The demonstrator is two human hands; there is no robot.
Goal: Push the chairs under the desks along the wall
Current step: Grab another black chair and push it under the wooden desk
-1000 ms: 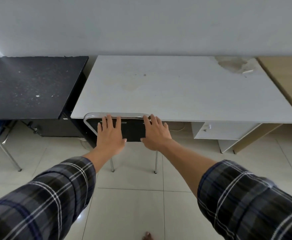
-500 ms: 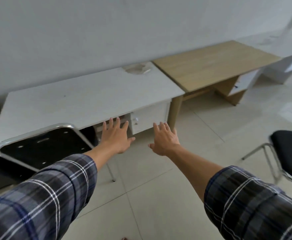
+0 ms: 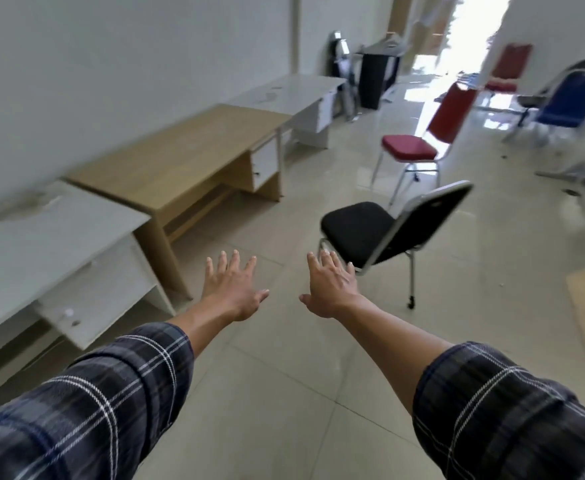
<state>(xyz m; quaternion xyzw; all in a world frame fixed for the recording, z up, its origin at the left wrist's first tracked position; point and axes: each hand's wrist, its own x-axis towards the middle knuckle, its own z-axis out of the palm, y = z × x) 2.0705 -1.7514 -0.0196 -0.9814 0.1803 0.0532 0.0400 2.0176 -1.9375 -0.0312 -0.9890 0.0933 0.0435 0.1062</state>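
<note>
Both arms out fwd; left hand (image 3: 233, 285), right hand (image 3: 331, 287) palms down, fingers spread.

Bright daylight floods in from the far top right, blown out to white and casting glare across the glossy pale tiled floor (image 3: 284, 393). The plain white wall (image 3: 111, 81) and the light wooden desk (image 3: 180, 157) smear with motion blur. Wide-angle distortion bends the edges; shadows are soft.

Bare office room: desks (image 3: 180, 161) along wall, scattered stacking chairs (image 3: 388, 226).
</note>
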